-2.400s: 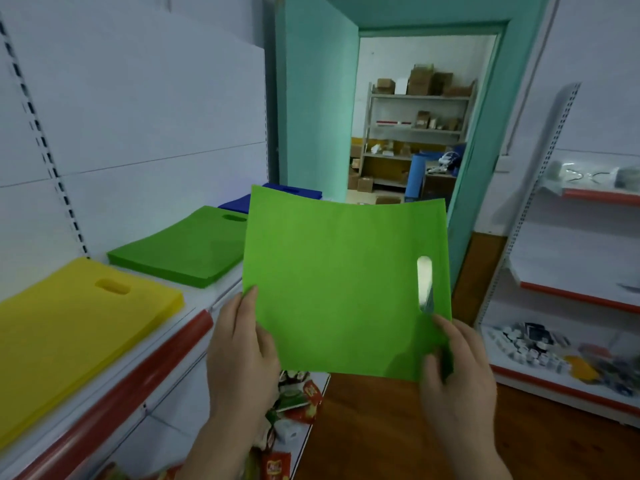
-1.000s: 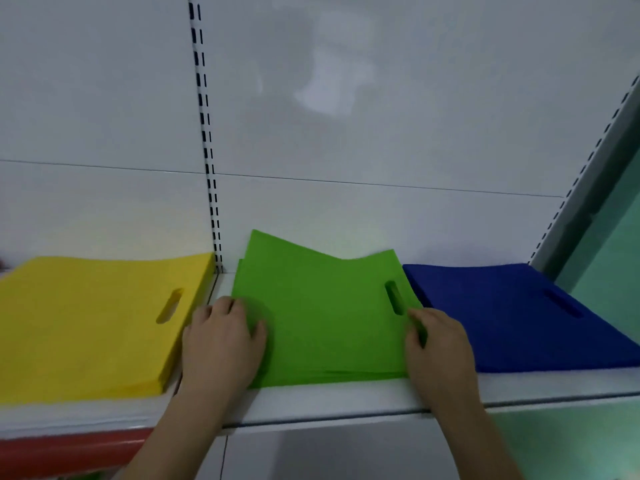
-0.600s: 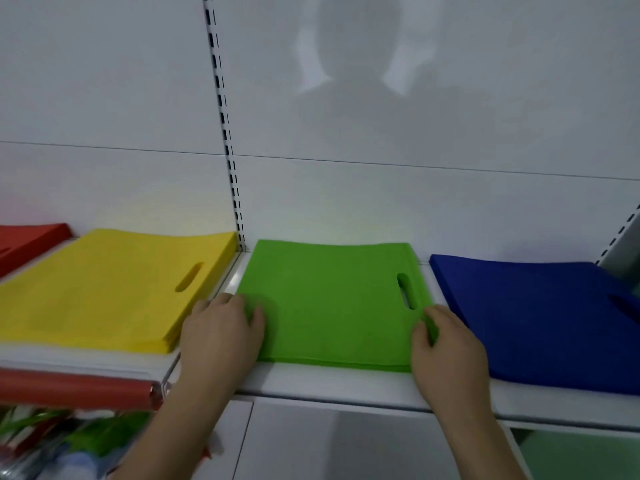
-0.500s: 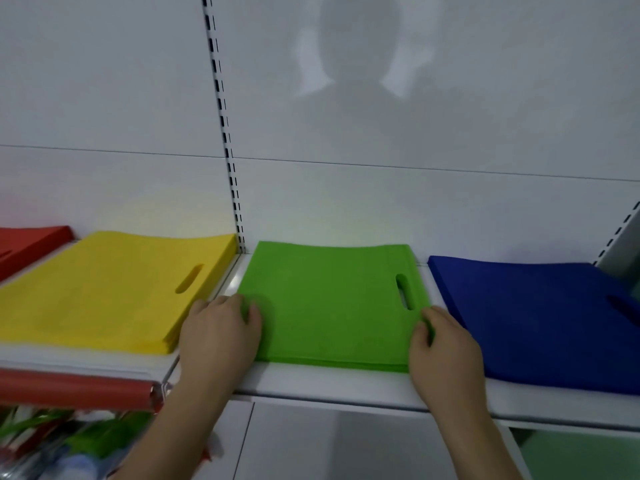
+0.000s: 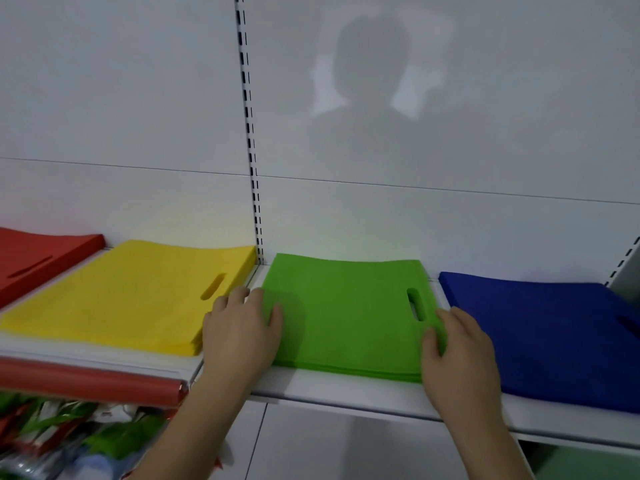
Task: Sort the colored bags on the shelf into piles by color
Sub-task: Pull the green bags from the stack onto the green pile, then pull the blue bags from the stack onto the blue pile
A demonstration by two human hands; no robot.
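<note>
**Both hands on the green pile**

Flat against the sides of the green pile (image 5: 346, 313), both hands frame the stack. In the head view, the left hand (image 5: 240, 336) lies at the pile's near-left corner, its thumb resting on top of the green bags and its fingers straight along the left edge, in the gap beside the yellow pile (image 5: 128, 296). The right hand (image 5: 457, 355) sits at the near-right corner, thumb on the green surface just below the handle slot (image 5: 415, 304), fingers laid along the right edge next to the blue pile (image 5: 547, 334). Neither hand is closed around anything; the fingers are relaxed and touching the bags rather than pinching them.

Four piles lie in a row on the white shelf (image 5: 346, 393): a red pile (image 5: 38, 261) at the far left, then yellow, green and blue. The green pile lies flat in the middle, its edges fairly even, apart from both neighbours. A slotted upright (image 5: 251, 143) runs up the white back panel behind the gap between yellow and green. A person's shadow (image 5: 367, 81) falls on the panel. Below the shelf's red edge strip (image 5: 90, 384), blurred packets (image 5: 69, 438) show at lower left
</note>
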